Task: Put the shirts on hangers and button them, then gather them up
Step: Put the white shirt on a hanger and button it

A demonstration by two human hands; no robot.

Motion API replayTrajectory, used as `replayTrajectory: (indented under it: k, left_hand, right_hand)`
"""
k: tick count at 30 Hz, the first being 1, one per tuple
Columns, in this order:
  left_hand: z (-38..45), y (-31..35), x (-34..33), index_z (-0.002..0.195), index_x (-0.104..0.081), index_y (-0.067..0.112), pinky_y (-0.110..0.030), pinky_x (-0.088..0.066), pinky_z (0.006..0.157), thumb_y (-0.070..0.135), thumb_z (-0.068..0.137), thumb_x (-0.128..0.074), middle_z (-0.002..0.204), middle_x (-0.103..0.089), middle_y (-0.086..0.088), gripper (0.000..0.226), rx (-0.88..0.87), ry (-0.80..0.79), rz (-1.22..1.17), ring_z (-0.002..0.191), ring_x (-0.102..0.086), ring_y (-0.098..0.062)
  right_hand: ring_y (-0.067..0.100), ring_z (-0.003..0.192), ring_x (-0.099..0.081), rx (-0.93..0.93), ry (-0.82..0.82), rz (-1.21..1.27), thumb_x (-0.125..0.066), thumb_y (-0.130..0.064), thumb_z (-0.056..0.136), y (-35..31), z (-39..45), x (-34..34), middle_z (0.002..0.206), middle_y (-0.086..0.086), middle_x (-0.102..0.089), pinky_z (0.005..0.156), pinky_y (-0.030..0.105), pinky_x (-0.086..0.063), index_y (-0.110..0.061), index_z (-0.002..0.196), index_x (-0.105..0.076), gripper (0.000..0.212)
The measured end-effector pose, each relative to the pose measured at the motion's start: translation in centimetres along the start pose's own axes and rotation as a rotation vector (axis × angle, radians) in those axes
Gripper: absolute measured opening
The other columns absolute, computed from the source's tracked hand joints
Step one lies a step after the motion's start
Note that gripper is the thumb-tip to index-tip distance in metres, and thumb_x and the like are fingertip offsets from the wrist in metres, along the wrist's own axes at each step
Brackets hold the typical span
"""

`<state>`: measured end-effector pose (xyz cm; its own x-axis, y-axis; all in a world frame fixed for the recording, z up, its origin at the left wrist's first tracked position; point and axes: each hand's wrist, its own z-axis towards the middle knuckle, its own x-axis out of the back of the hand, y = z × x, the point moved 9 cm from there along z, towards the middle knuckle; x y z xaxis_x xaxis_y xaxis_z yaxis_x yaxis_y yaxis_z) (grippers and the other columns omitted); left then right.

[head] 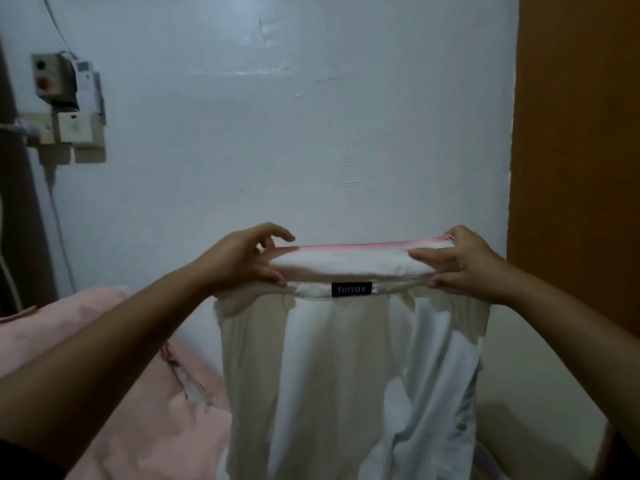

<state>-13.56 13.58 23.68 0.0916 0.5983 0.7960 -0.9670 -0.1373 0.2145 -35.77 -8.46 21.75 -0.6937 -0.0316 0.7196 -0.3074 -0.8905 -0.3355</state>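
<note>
A white shirt [346, 368] hangs in front of me, held up by its collar [343, 263], with a black brand label [351, 289] facing me. My left hand [242, 258] pinches the left end of the collar. At the right end, my right hand [464, 261] grips the collar the same way. A thin pink edge [363, 245] runs along the top of the collar between my hands; whether it is a hanger I cannot tell. The shirt's front is open and falls loosely, with one button [460, 426] showing low on the right.
A pink bedcover [114, 375] with a light strip of cloth on it lies at lower left. The pale wall [294, 133] is straight ahead. An electrical box and switches [65, 105] are mounted at upper left. An orange-brown wooden panel [575, 150] stands at right.
</note>
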Motion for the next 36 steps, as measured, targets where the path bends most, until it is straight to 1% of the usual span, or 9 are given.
replayTrajectory:
  k: [4, 9, 12, 16, 18, 20, 25, 30, 36]
  left_hand:
    - [-1.3, 3.3, 6.5, 0.081, -0.045, 0.067, -0.002, -0.036, 0.064, 0.025, 0.064, -0.088, 0.094, -0.051, 0.021, 0.062, -0.032, 0.054, 0.1, 0.077, -0.052, 0.006]
    - [-2.7, 5.9, 10.9, 0.072, -0.052, 0.033, -0.006, -0.034, 0.053, 0.026, 0.066, -0.086, 0.07, -0.048, 0.012, 0.035, -0.004, 0.0, 0.278, 0.062, -0.044, -0.003]
    - [-3.0, 7.1, 12.8, 0.073, -0.053, 0.036, -0.008, -0.034, 0.053, 0.028, 0.066, -0.085, 0.072, -0.048, 0.011, 0.034, -0.004, -0.009, 0.326, 0.064, -0.044, -0.003]
    - [-2.7, 7.0, 11.8, 0.088, -0.059, 0.044, -0.007, -0.033, 0.058, 0.031, 0.064, -0.086, 0.085, -0.056, 0.008, 0.039, -0.025, -0.044, 0.319, 0.073, -0.049, -0.007]
    - [-2.4, 5.8, 9.0, 0.099, -0.062, 0.039, -0.008, -0.034, 0.062, 0.028, 0.063, -0.088, 0.092, -0.057, 0.005, 0.046, -0.047, -0.083, 0.325, 0.08, -0.051, -0.013]
    - [-2.2, 3.5, 5.0, 0.107, -0.063, 0.033, -0.018, -0.034, 0.068, 0.026, 0.061, -0.089, 0.1, -0.056, 0.005, 0.053, -0.047, -0.139, 0.306, 0.091, -0.053, -0.015]
    - [-3.6, -5.1, -9.1, 0.118, -0.055, 0.04, -0.025, -0.037, 0.077, 0.031, 0.06, -0.087, 0.105, -0.048, 0.011, 0.068, 0.071, -0.394, 0.251, 0.096, -0.052, -0.013]
    - [-7.7, -11.4, -24.6, 0.131, -0.045, 0.038, -0.029, -0.043, 0.083, 0.037, 0.067, -0.081, 0.122, -0.049, 0.004, 0.074, 0.1, -0.653, 0.282, 0.108, -0.055, -0.021]
    - [-9.1, -17.5, -37.1, 0.143, -0.031, 0.039, -0.034, -0.046, 0.086, 0.046, 0.07, -0.074, 0.132, -0.041, 0.002, 0.085, 0.066, -0.778, 0.35, 0.115, -0.052, -0.022]
  right_hand:
    - [0.013, 0.097, -0.034, 0.133, 0.031, -0.017, -0.073, -0.02, 0.079, -4.1, -0.8, 2.6, 0.107, 0.002, -0.033, 0.083, 0.019, -0.029, -0.04, 0.124, -0.049, 0.055]
    - [0.013, 0.102, -0.032, 0.197, 0.087, 0.011, -0.07, -0.019, 0.081, -7.8, -2.2, 6.3, 0.111, 0.002, -0.032, 0.088, 0.021, -0.028, -0.043, 0.123, -0.044, 0.055]
    - [0.014, 0.099, -0.032, 0.226, 0.121, -0.007, -0.072, -0.019, 0.079, -9.2, -2.9, 8.5, 0.108, 0.002, -0.033, 0.086, 0.021, -0.027, -0.043, 0.121, -0.045, 0.056]
    - [0.015, 0.1, -0.032, 0.187, 0.087, -0.042, -0.071, -0.021, 0.078, -8.8, -2.9, 8.9, 0.109, 0.002, -0.032, 0.087, 0.023, -0.027, -0.044, 0.124, -0.041, 0.059]
    - [0.016, 0.102, -0.031, 0.142, 0.027, -0.061, -0.071, -0.023, 0.08, -7.5, -2.6, 6.8, 0.113, 0.002, -0.031, 0.088, 0.023, -0.027, -0.045, 0.123, -0.042, 0.056]
    - [0.016, 0.101, -0.031, 0.088, -0.031, -0.065, -0.071, -0.025, 0.08, -5.3, -2.3, 3.3, 0.112, 0.002, -0.03, 0.087, 0.021, -0.027, -0.044, 0.126, -0.045, 0.056]
    - [0.017, 0.105, -0.032, -0.028, -0.242, -0.141, -0.073, -0.029, 0.08, 2.6, -3.0, -10.2, 0.109, 0.002, -0.025, 0.081, 0.015, -0.022, -0.034, 0.137, -0.043, 0.065]
    - [0.028, 0.125, -0.036, -0.192, -0.482, -0.117, -0.075, -0.03, 0.077, 11.1, -7.9, -25.0, 0.128, 0.012, -0.033, 0.098, 0.018, -0.027, -0.034, 0.137, -0.045, 0.066]
    - [0.026, 0.13, -0.031, -0.249, -0.512, -0.104, -0.075, -0.029, 0.074, 18.0, -10.6, -36.2, 0.138, 0.01, -0.033, 0.103, 0.024, -0.026, -0.039, 0.136, -0.044, 0.07]
